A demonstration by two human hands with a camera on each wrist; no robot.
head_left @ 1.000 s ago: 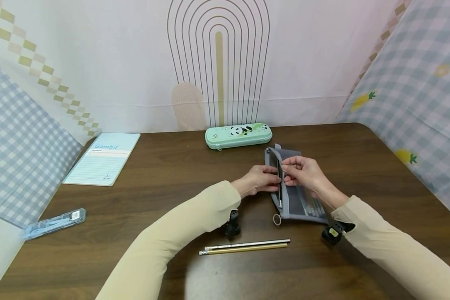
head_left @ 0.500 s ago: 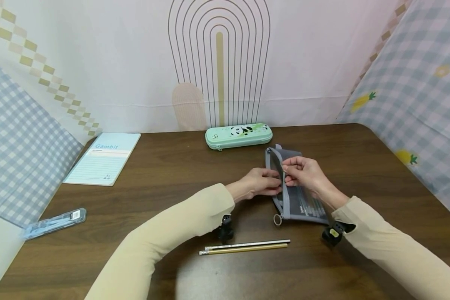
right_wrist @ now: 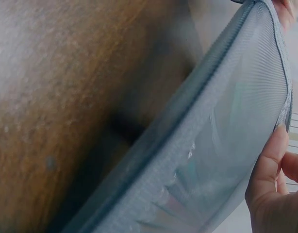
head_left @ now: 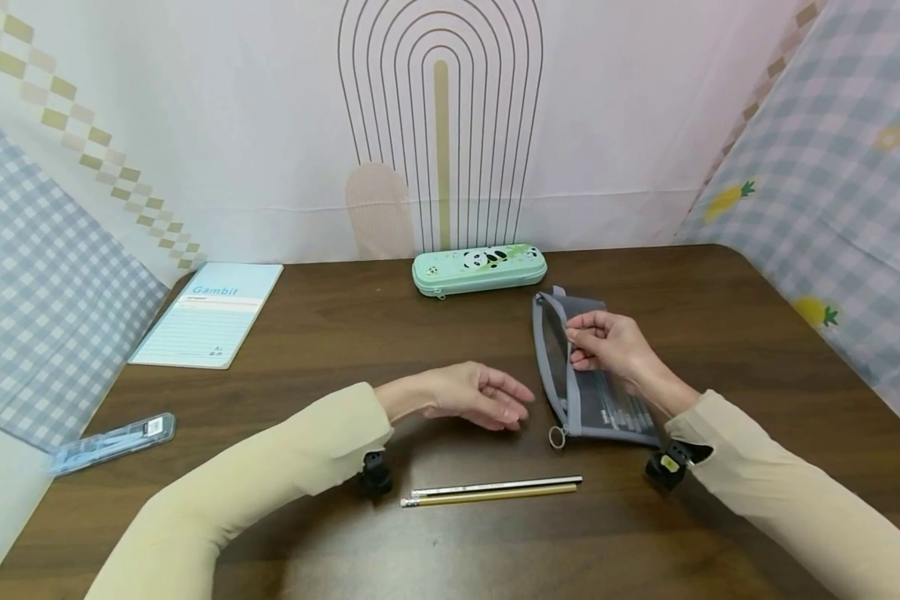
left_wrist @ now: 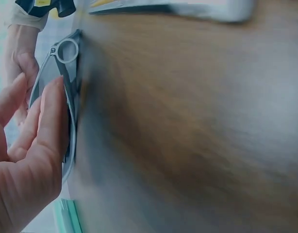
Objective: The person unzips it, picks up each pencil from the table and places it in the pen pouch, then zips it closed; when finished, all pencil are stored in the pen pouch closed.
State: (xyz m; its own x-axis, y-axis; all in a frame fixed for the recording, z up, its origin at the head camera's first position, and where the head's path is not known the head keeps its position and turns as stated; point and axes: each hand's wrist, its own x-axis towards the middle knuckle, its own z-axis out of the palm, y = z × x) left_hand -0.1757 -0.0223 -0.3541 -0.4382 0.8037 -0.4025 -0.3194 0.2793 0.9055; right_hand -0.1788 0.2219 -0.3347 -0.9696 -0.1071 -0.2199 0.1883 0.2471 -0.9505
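Note:
A grey mesh zip pencil pouch (head_left: 592,408) lies on the right half of the table, its zipped mouth gaping toward the left. My right hand (head_left: 607,346) pinches the upper edge of that mouth between thumb and fingers; the right wrist view shows the pinch at the pouch (right_wrist: 226,126) rim. Left of the pouch, my left hand (head_left: 472,396) is in the air with relaxed fingers and holds nothing. In front of it lie two pencils, a silver-and-black pencil (head_left: 502,485) and a gold pencil (head_left: 495,497), side by side. A ring pull (head_left: 557,437) hangs at the pouch's near corner.
A mint panda pencil case (head_left: 480,271) stands at the back middle. To the left are a light blue notebook (head_left: 206,317) and a clear flat plastic case (head_left: 116,442). Patterned cloth hangs behind and at both sides of the brown table (head_left: 330,333).
My left hand has come out of the pouch's mouth and moved left and toward me, its fingers loosened. The right hand keeps its pinch on the pouch edge.

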